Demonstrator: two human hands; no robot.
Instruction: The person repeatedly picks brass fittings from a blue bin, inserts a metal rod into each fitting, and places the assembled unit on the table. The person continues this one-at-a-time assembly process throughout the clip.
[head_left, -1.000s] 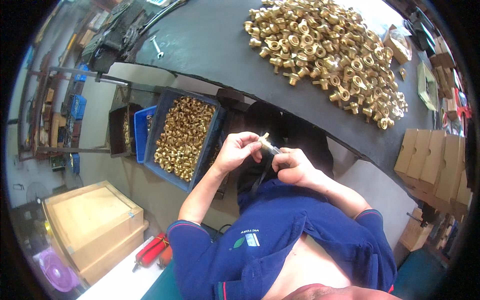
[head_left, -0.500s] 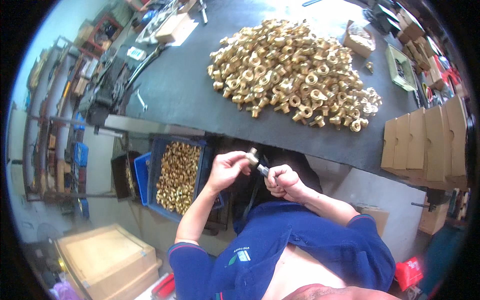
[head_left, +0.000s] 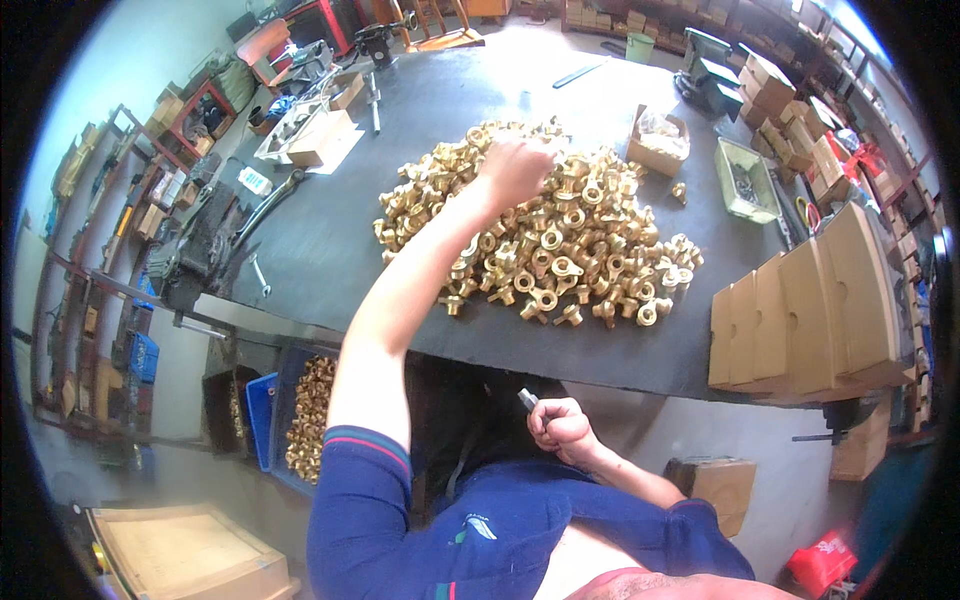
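Observation:
A large heap of brass fittings (head_left: 560,240) with threaded necks and eared flanges lies on the dark tabletop. My left hand (head_left: 515,172) is stretched out over the far upper part of this heap, its back toward me. Its fingers are hidden behind the hand, so what they touch cannot be made out. Close to my body, below the table's front edge, my right hand (head_left: 562,430) is closed around a short metal tool (head_left: 528,399). Only the tool's grey blocky end shows above the fist, with no brass piece on it.
A blue crate of brass parts (head_left: 308,420) stands below the table at left. Cardboard boxes (head_left: 800,310) line the table's right side. Behind them are a pale green tray (head_left: 746,180) and an open carton (head_left: 658,142). Spanners (head_left: 262,274) lie at left.
My left hand has moved from the tool's end, where it held a brass fitting, up to the heap. That fitting is off the tool. The view has tilted up, showing more of the room.

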